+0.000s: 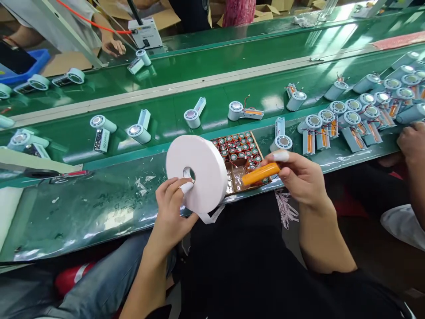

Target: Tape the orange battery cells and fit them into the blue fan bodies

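My left hand (174, 206) grips a large roll of white tape (202, 173), fingers at its centre hole and thumb beneath. A loose tape end hangs from the roll's lower edge. Between the thumb and fingers of my right hand (303, 179) is an orange cylindrical battery (260, 174), held over a cardboard box (252, 188). White wraps cover a fingertip on each hand. Inside the box stand several small round motors with red wires (239, 146), partly hidden behind the roll. Close by the box, a light blue fan housing (283, 142) lies on the bench.
Several fan housings with orange batteries (352, 118) crowd the right side. More housings lie along the green conveyor (215, 99). Scissors (55, 173) rest at the left. A co-worker's hand (411, 141) is at the right edge, and another person's hand (113, 43) across the line.
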Demonstrator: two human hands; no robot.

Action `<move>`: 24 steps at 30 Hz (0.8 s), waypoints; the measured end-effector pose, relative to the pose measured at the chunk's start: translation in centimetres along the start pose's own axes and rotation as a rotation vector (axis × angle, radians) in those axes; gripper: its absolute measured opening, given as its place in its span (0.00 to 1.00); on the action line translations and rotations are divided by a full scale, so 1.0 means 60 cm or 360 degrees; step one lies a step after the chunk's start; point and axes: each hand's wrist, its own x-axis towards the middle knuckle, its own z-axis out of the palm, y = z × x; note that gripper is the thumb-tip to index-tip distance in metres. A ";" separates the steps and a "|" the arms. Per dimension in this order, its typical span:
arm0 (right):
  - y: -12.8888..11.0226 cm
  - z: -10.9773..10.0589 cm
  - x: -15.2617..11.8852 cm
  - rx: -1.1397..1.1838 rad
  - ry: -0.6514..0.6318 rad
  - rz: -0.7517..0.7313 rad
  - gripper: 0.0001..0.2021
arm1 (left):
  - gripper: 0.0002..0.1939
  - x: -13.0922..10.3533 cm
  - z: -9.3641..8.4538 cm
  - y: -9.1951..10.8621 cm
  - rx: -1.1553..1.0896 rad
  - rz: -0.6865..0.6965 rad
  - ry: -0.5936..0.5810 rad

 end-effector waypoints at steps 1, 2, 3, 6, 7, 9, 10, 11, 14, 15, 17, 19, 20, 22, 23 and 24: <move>-0.012 0.009 -0.002 0.0006 0.0020 0.0080 0.15 | 0.32 0.000 -0.002 -0.005 0.0126 0.0084 0.0040; -0.024 0.015 -0.001 -0.0033 0.0025 0.0142 0.16 | 0.30 0.000 -0.003 -0.010 0.0229 0.0173 0.0076; -0.036 0.020 0.002 -0.0109 0.0026 0.0169 0.16 | 0.28 0.000 -0.004 -0.015 0.0309 0.0267 0.0106; -0.065 0.025 0.019 -0.0489 0.0049 0.0029 0.07 | 0.22 -0.002 -0.008 -0.024 0.0447 0.0488 0.0124; -0.069 0.025 0.026 -0.0607 0.0038 -0.0043 0.06 | 0.21 -0.002 -0.011 -0.024 0.0472 0.0532 0.0106; -0.069 0.027 0.035 -0.0745 0.0004 -0.0147 0.07 | 0.20 -0.001 -0.017 -0.021 0.0518 0.0565 0.0026; -0.067 0.029 0.038 -0.0776 0.0002 -0.0167 0.07 | 0.20 0.001 -0.021 -0.018 0.0537 0.0566 -0.0020; -0.062 0.032 0.038 -0.0791 0.0013 -0.0174 0.07 | 0.20 0.002 -0.026 -0.015 0.0551 0.0571 -0.0054; -0.047 0.037 0.031 -0.0732 0.0090 -0.0151 0.06 | 0.22 0.006 -0.039 -0.013 0.0611 0.0611 -0.0037; -0.042 0.038 0.026 -0.0671 0.0099 -0.0132 0.06 | 0.23 0.007 -0.042 -0.014 0.0640 0.0631 -0.0015; -0.033 0.039 0.016 -0.0543 0.0058 -0.0080 0.08 | 0.24 0.009 -0.048 -0.014 0.0713 0.0637 0.0015; -0.025 0.042 0.004 -0.0472 -0.0042 0.0017 0.17 | 0.24 0.012 -0.051 -0.011 0.0759 0.0633 0.0011; -0.020 0.046 -0.001 -0.0441 -0.0073 0.0076 0.21 | 0.23 0.015 -0.051 -0.008 0.0771 0.0645 0.0011; -0.009 0.060 -0.009 -0.0298 0.0005 0.0170 0.23 | 0.22 0.020 -0.048 0.001 0.0771 0.0688 0.0036; -0.003 0.069 -0.011 -0.0172 0.0126 0.0191 0.23 | 0.22 0.022 -0.045 0.005 0.0757 0.0717 0.0058; 0.004 0.080 -0.012 -0.0020 0.0282 0.0189 0.24 | 0.23 0.024 -0.040 0.009 0.0734 0.0735 0.0077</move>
